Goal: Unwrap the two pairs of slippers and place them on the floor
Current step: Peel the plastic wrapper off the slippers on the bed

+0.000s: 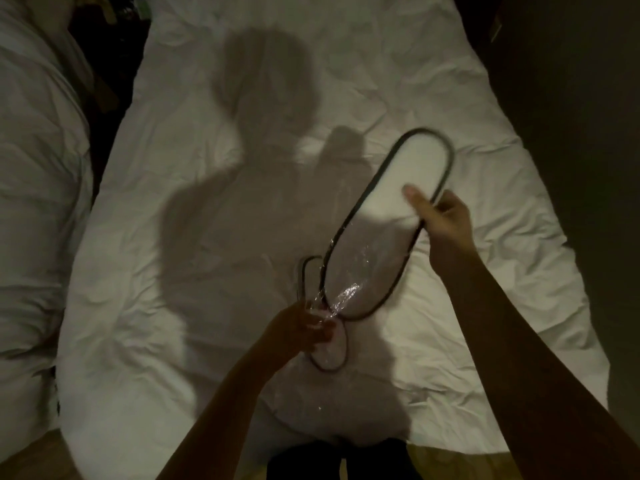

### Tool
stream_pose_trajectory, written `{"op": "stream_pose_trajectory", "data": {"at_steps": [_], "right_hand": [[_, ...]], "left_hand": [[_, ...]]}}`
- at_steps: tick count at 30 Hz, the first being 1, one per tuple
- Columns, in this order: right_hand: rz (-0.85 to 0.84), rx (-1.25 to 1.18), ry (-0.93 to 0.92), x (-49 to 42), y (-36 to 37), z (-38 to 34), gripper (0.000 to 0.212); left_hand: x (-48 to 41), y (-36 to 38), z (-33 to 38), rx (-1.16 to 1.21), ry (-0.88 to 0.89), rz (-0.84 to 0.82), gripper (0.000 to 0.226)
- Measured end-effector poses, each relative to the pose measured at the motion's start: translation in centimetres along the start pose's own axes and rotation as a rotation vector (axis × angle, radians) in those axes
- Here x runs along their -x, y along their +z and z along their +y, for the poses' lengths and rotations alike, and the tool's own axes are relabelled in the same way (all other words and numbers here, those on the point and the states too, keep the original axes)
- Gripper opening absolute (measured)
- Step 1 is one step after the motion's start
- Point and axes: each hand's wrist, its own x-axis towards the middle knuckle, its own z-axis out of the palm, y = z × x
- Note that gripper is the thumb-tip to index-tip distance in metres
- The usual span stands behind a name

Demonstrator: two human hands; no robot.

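Note:
A white slipper with a dark rim (398, 199) hangs over the bed, sole side toward me, tilted from upper right to lower left. My right hand (443, 220) grips its right edge, thumb pressed on the sole. Clear plastic wrap (343, 296) still clings to the slipper's lower end. My left hand (301, 329) pinches that wrap. Under my left hand lies another dark-rimmed white slipper (329, 355) on the bed, partly hidden by the hand. A dark curved rim (308, 271) shows just above the left hand.
A white rumpled duvet (207, 306) covers the bed in front of me, with my shadow across it. A second white bed (38, 168) stands at the left beyond a dark gap. A dark wall or panel (571, 116) rises on the right. Wooden floor (450, 462) shows below.

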Motion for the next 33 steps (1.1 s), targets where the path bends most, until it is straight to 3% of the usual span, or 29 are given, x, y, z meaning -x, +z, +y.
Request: {"op": "stream_pose_trajectory", "data": {"at_steps": [1, 3, 7, 9, 12, 16, 19, 22, 26, 28, 30, 33], "right_hand": [[0.053, -0.144, 0.000, -0.4, -0.3, -0.3, 0.042], [0.007, -0.289, 0.030, -0.8, -0.4, -0.8, 0.038], [-0.163, 0.043, -0.039, -0.2, 0.5, 0.4, 0.047], [-0.090, 0.050, -0.052, -0.1, 0.7, 0.7, 0.046], [0.101, -0.165, -0.092, -0.8, 0.3, -0.5, 0.043], [0.202, -0.292, -0.145, -1.3, -0.9, -2.4, 0.034], [0.226, -0.319, -0.181, -1.9, -1.9, -2.8, 0.037], [0.205, -0.178, -0.100, -1.9, -1.9, -0.7, 0.048], [0.120, -0.008, 0.076, -0.6, -2.4, 3.8, 0.038], [0.120, 0.021, 0.147, 0.1, -2.9, 5.0, 0.038], [0.122, 0.008, 0.180, 0.6, -3.4, 6.0, 0.037], [0.101, 0.000, 0.211, 1.2, -4.0, 6.7, 0.039]], "left_hand": [[-0.1, 0.0, -0.4, -0.008, -0.002, -0.009, 0.033], [-0.3, 0.1, -0.8, -0.043, 0.016, 0.003, 0.029], [-1.2, 1.0, -0.6, -0.046, 0.064, 0.057, 0.025], [-1.7, 1.2, -0.9, -0.040, 0.052, 0.061, 0.023], [-2.7, 1.0, -2.1, -0.022, -0.046, 0.117, 0.023], [-4.3, 1.2, -3.9, 0.017, -0.209, 0.165, 0.021], [-5.7, 1.7, -5.1, 0.068, -0.218, 0.340, 0.020], [-7.9, 1.6, -6.0, 0.075, -0.224, 0.424, 0.033], [-10.7, 1.4, -6.0, -0.143, -0.194, 0.446, 0.076], [-10.6, 1.3, -5.2, -0.150, -0.188, 0.548, 0.084], [-10.2, 1.6, -3.5, -0.119, -0.088, 0.606, 0.070], [-9.6, 3.8, 0.0, -0.033, 0.092, 0.354, 0.032]]}}
